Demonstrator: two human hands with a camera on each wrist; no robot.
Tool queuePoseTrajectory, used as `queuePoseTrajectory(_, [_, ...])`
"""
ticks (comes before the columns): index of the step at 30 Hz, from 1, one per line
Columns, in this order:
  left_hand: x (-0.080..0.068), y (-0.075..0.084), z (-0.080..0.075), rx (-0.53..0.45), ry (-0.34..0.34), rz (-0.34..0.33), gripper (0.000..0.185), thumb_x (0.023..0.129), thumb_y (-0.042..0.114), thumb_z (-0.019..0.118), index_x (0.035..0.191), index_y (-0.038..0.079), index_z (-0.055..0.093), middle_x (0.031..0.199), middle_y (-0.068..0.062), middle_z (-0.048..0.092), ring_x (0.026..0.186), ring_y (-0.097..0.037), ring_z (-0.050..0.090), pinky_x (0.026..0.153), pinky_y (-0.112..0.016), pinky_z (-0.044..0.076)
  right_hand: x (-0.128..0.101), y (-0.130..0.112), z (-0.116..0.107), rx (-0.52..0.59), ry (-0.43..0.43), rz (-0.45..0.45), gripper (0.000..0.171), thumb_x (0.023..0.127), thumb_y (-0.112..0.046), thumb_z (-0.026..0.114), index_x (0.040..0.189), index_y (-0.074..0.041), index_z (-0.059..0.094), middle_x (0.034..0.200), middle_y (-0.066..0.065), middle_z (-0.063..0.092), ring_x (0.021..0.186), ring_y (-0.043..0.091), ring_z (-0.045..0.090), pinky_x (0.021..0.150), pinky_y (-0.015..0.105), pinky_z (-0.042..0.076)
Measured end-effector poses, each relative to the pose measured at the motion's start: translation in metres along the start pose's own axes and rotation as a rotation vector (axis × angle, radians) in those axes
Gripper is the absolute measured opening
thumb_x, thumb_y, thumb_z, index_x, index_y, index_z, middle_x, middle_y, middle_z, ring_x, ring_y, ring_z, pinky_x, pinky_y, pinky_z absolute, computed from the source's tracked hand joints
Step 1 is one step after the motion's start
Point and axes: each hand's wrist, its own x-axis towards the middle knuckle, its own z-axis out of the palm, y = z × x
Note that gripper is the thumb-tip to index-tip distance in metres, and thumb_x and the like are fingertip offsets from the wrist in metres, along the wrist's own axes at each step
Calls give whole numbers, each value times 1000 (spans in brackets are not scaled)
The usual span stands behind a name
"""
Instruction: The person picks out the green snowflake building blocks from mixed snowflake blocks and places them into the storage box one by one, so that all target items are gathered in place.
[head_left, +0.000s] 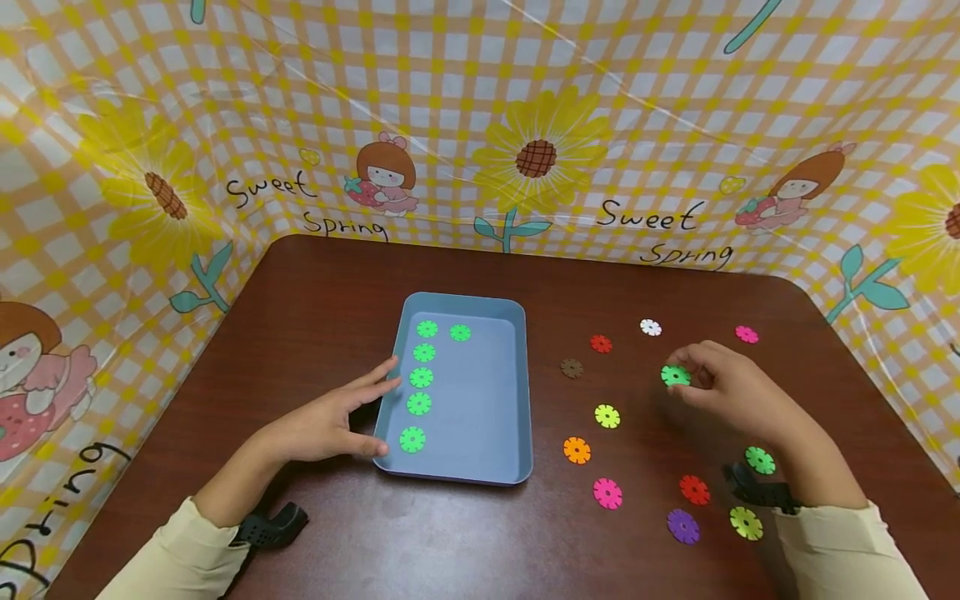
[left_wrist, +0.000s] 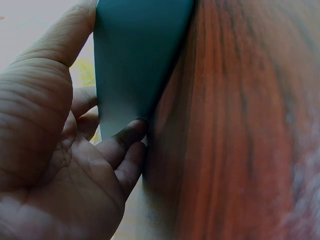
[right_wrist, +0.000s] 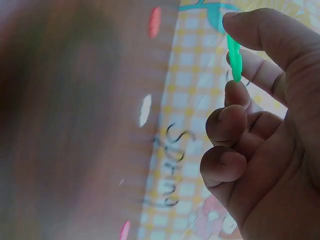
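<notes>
A blue-grey tray (head_left: pixel 480 392) lies on the table with several green notched plastic discs (head_left: pixel 422 377) inside, most in a column along its left side and one in a second column at the far end. My left hand (head_left: pixel 330 421) rests against the tray's left wall (left_wrist: pixel 135 55), thumb and fingers spread along it. Right of the tray, my right hand (head_left: pixel 723 387) pinches a green notched disc (head_left: pixel 675 376) between thumb and fingertips, above the table. In the right wrist view that disc (right_wrist: pixel 234 57) shows edge-on.
Around the right hand lie loose notched discs: a white one (head_left: pixel 650 327), a brown one (head_left: pixel 572 368), an orange one (head_left: pixel 577 450), a purple one (head_left: pixel 683 527), a green one (head_left: pixel 760 460) and several others. A checked, flower-printed cloth (head_left: pixel 450 100) hangs behind the table.
</notes>
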Motion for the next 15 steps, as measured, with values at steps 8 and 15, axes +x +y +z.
queuePoseTrajectory(8, [1,0,-1,2,-1,7,91,87,35,79,156,5,28,167,-2,5,150,-28,9,111,-60,23,30,-23,5,73,-21,-9,24,88,-16,77,110,-14,66,89,-1,53,75,13,47,62,27,41])
queuePoseTrajectory(15, [1,0,0,-2,-2,-3,91,87,34,79,157,6,28,167,0,6,150,-28,10,111,-60,23,53,-42,13,147,-73,8,23,93,-22,73,113,-16,64,95,-1,55,82,17,48,68,31,42])
